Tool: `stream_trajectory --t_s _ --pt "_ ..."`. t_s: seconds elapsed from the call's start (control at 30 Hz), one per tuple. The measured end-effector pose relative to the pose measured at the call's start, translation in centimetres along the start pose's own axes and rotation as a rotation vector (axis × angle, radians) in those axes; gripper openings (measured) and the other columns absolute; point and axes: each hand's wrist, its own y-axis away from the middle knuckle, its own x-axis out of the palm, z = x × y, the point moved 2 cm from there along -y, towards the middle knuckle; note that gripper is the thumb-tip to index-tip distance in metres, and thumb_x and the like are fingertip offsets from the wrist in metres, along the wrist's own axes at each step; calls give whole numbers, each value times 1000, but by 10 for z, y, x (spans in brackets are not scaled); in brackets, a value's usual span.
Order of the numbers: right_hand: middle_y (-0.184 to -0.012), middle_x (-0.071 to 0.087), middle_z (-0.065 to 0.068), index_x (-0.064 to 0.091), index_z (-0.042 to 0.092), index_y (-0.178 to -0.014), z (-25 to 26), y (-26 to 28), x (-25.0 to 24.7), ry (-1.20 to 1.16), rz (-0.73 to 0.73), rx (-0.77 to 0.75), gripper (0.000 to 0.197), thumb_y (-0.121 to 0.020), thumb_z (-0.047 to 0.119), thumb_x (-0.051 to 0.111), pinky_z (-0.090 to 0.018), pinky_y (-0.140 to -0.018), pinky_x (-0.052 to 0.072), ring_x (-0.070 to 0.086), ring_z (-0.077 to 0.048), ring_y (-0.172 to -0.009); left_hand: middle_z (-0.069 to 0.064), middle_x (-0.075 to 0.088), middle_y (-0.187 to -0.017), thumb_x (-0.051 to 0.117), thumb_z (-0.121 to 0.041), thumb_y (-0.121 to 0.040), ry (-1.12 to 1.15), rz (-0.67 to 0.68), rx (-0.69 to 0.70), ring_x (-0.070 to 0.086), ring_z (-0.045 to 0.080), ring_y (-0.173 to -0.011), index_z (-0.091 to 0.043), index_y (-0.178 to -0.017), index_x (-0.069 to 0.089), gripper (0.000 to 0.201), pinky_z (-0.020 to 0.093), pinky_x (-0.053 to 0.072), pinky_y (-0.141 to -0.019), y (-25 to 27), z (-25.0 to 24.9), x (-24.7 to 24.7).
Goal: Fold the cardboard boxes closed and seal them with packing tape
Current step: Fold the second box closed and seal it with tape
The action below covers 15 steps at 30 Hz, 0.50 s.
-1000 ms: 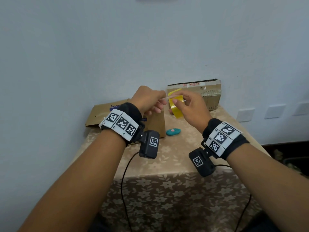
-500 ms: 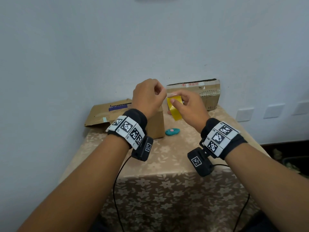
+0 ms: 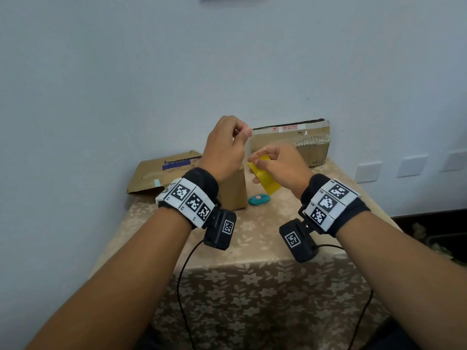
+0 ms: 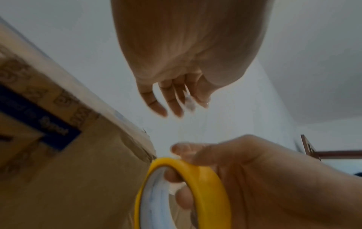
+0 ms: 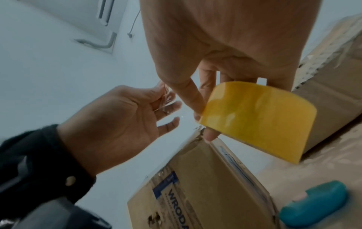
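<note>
table: a small table [image 3: 242, 248] under a beige floral cloth stands against a pale wall; everything below sits on it or is held above it.
back box: a long cardboard box [image 3: 290, 142] at the far right edge, against the wall, with a strip of tape along its top.
flat box: a flattened cardboard piece [image 3: 161, 173] with a dark blue label lies at the far left, partly behind the left wrist.
upright box: a smaller cardboard box [image 3: 233, 190] stands mid-table, just below both hands; in the right wrist view [image 5: 195, 186] its top corner edge looks torn and it carries a blue printed label.
left hand: the left hand [image 3: 225, 150] is raised above the upright box, thumb and fingertips drawn together on a small crumpled bit of clear tape [image 5: 166, 99]; the other fingers are loosely curled.
right hand: the right hand [image 3: 280, 165] grips the tape roll, thumb on the outer face, fingers hooked through the core.
tape roll: the yellow packing tape roll [image 3: 265, 178] is held in the air just right of the upright box, above the cutter, not touching the table.
cutter: a small teal cutter [image 3: 259, 199] with a pink button lies on the cloth beside the upright box's base.
</note>
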Motion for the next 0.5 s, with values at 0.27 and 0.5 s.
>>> stream_trajectory --t_s 0.27,0.5 --pt "-101 73 -20 73 3 -107 -4 6 -8 11 10 18 15 -98 -1 61 -26 -55 56 74 -15 -63 -6 70 -88 67 -7 -90 -33 88 -29 66 10 -84 -20 -99 63 16 31 55 -80 4 2 -4" --pt "-94 74 -27 56 12 -126 -6 8 -4 -102 109 104 27 -101 1 59 -53 -71 63 75 -40 -74 -7 66 -82 60 4 -89 -144 52 102 63 15 -80 -19 -97 63 24 42 55 -78 4 -3 2"
